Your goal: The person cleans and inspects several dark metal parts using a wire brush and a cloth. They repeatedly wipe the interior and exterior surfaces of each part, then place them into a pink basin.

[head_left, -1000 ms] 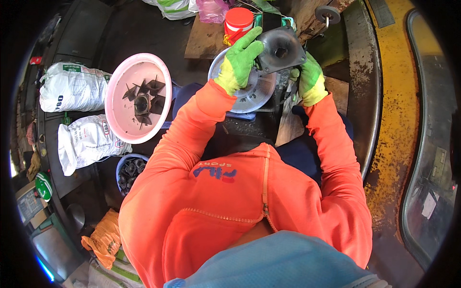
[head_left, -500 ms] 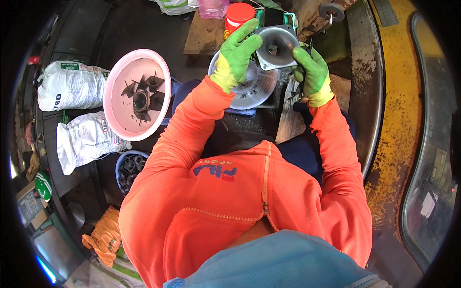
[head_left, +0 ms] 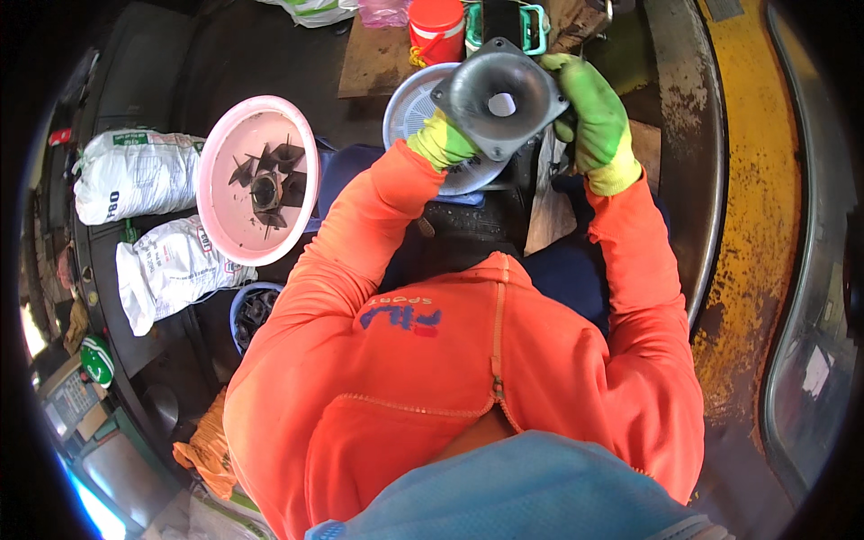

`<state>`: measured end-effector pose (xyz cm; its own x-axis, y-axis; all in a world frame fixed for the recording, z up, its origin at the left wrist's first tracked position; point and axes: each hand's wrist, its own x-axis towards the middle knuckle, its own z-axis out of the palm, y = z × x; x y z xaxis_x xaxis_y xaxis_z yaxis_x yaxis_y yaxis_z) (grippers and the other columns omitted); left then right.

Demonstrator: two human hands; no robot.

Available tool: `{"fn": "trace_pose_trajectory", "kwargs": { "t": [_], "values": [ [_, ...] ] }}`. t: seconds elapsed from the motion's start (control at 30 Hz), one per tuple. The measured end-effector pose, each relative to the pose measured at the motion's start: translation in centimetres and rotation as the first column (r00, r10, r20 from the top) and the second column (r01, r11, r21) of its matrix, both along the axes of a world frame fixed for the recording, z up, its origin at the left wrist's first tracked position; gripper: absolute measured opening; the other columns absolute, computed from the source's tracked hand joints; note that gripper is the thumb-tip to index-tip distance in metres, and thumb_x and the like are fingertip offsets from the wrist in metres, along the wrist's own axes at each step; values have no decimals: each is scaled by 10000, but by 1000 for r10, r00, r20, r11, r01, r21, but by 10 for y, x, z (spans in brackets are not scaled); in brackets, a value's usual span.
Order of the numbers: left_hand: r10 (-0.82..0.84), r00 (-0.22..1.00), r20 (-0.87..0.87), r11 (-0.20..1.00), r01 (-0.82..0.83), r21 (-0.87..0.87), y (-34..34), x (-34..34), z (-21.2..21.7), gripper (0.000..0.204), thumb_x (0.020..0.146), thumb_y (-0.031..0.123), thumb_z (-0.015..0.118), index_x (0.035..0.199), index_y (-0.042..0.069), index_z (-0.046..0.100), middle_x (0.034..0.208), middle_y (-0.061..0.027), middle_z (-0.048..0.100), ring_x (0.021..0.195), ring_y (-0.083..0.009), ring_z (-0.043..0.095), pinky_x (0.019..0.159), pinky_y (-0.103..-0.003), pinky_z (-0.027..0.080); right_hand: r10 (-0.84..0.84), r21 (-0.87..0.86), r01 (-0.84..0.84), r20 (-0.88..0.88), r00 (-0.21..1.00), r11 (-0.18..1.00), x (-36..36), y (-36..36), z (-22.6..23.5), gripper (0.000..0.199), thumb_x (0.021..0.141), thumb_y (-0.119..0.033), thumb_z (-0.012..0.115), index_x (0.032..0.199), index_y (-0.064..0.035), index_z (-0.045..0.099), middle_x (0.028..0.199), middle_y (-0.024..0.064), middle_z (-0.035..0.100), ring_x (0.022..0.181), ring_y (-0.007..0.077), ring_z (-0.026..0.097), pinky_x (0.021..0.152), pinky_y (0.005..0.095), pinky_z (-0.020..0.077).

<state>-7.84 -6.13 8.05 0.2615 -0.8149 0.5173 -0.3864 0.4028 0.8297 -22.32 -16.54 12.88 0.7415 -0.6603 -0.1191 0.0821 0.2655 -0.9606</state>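
A grey square-flanged horn (head_left: 472,94), with a round flared mouth and holes at its corners, is held up at the top centre. Its mouth faces me, and a pale opening shows in its middle. My left hand (head_left: 440,142), in a green and yellow glove, grips it from below left, fingers partly hidden behind it. Close by the flange's right edge is my right hand (head_left: 598,121), in a matching glove, its fingers curled. Whatever it may hold is hidden. Behind the horn sits a pale blue perforated basket (head_left: 407,112).
A pink basin (head_left: 225,220) with black horn-shaped parts stands at the left, beside white sacks (head_left: 135,175). Below them is a blue bucket (head_left: 236,315) of dark parts. A red jug (head_left: 436,20) stands beyond the basket. Rusty yellow metal (head_left: 751,225) runs down the right.
The horn has turned to show its mouth more squarely and come nearer. My left hand has shifted from its upper left edge to beneath it. My right hand's fingers have curled at its right side.
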Motion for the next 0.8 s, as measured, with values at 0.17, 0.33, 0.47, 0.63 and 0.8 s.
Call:
{"fn": "trace_pose_trajectory", "kwargs": {
  "t": [0.17,0.33,0.47,0.63,0.8],
  "values": [
    [11,959,-282,964,-85,-252,5,11,-2,373,773,46,747,1119,19,609,1041,-64,628,931,-156,615,816,-292,503,51,-123,-78,-211,976,989,3,-4,-23,247,946,-286,539,1012,-53,587,791,-14,553,641,61,475,560,200,390],
    [167,944,-284,979,-194,-70,8,3,-20,433,774,12,738,1175,0,576,1055,-58,626,902,-144,627,778,-267,515,128,-380,-136,-45,991,915,13,30,-59,286,933,-97,602,1201,-6,563,984,12,605,853,71,551,767,232,464],
    [146,931,-333,976,-190,-103,7,-12,-28,509,802,46,744,1259,7,524,1164,-84,606,1018,-167,617,861,-282,513,4,-195,71,360,933,978,25,45,-80,313,950,-128,591,1233,-5,542,1087,69,621,979,141,588,875,278,487],
    [112,972,-206,981,-142,-134,19,-25,-36,627,851,124,711,1391,33,406,1363,-117,492,1244,-218,500,1052,-347,410,46,278,-272,617,786,921,28,40,-96,345,995,-185,488,1292,-9,499,1114,116,619,995,204,614,868,331,531],
    [204,971,-124,971,-217,-102,20,-28,-44,621,872,205,689,1397,52,393,1370,-121,475,1256,-234,484,1066,-366,389,79,238,-321,679,730,917,28,42,-106,356,982,-128,465,1309,11,479,1127,154,616,986,226,628,866,340,540]
  ]
}}
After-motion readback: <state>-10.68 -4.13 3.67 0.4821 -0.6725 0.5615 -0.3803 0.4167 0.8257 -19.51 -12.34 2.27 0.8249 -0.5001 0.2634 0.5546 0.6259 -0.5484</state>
